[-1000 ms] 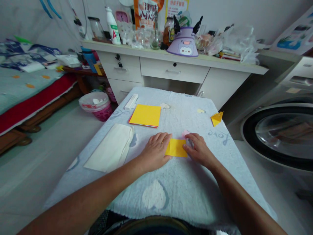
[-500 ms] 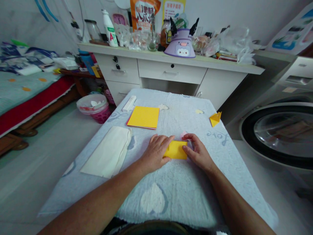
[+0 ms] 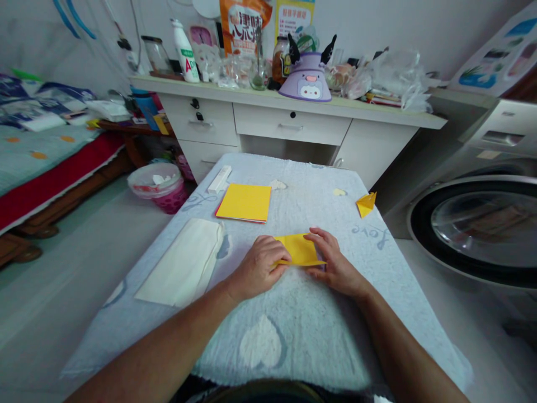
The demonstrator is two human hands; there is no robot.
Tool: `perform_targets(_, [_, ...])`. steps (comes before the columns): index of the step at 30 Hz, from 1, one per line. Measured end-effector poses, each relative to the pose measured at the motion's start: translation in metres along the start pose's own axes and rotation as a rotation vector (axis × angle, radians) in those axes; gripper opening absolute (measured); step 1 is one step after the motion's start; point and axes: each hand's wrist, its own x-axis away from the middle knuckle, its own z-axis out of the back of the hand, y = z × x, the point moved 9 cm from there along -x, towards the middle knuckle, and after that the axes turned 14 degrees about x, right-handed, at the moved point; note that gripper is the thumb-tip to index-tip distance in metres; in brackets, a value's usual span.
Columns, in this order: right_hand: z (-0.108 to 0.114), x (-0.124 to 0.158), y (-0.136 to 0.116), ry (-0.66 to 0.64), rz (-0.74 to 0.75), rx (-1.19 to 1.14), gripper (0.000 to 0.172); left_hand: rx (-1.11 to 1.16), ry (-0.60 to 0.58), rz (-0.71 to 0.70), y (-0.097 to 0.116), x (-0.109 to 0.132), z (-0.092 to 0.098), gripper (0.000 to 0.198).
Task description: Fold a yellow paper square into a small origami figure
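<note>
A folded sheet of yellow paper (image 3: 297,249) lies between my hands on the cloth-covered table (image 3: 327,330). Its near edge is lifted a little. My left hand (image 3: 264,262) pinches the left end, fingers curled over it and thumb below. At the right end, my right hand (image 3: 333,263) holds the sheet between fingers on top and thumb at the near edge. Beyond my left hand lies a square stack of coloured paper (image 3: 244,202), yellow on top. A small folded yellow paper piece (image 3: 366,205) sits near the table's right edge.
Left on the table are a folded cream cloth or paper piece (image 3: 180,266) and a narrow white box-like object (image 3: 220,179). A cluttered white desk (image 3: 289,115) stands behind, a washing machine (image 3: 482,196) at the right, a pink bin (image 3: 168,196) on the floor at left.
The folded paper's near edge has come up. My left fingers have curled over its left end, and my right thumb has moved from its top to the near edge.
</note>
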Motion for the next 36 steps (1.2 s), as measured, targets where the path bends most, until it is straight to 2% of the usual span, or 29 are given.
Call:
perform_targets(2, [0.001,0.000,0.002,0.030,-0.027,0.035,0.064,-0.008,0.001,-0.051,0.006,0.000,0.002,0.017])
perform_targets(5, [0.010,0.000,0.004,0.151,-0.073,0.103,0.052,-0.051,0.044,-0.112,0.015,0.001,0.007,0.024])
perform_targets(10, [0.032,0.002,0.008,0.327,-0.165,0.208,0.020,-0.245,0.156,-0.076,0.013,0.005,0.015,0.026])
perform_targets(13, [0.041,0.004,0.003,0.381,-0.141,0.260,0.018,-0.345,0.220,-0.058,0.010,0.003,0.019,0.027])
perform_targets(16, [0.041,0.004,-0.001,0.382,-0.103,0.289,0.019,-0.398,0.261,-0.057,0.008,0.000,0.022,0.024])
perform_targets(20, [0.034,0.003,-0.002,0.336,-0.082,0.284,0.022,-0.412,0.247,-0.038,0.001,0.000,0.020,0.018])
perform_targets(27, [0.027,-0.001,-0.003,0.252,-0.053,0.306,0.023,-0.392,0.129,0.019,-0.015,0.002,0.009,0.013])
perform_targets(36, [0.019,-0.002,-0.011,0.168,0.009,0.242,0.028,-0.373,-0.018,0.002,-0.019,0.005,-0.004,0.016])
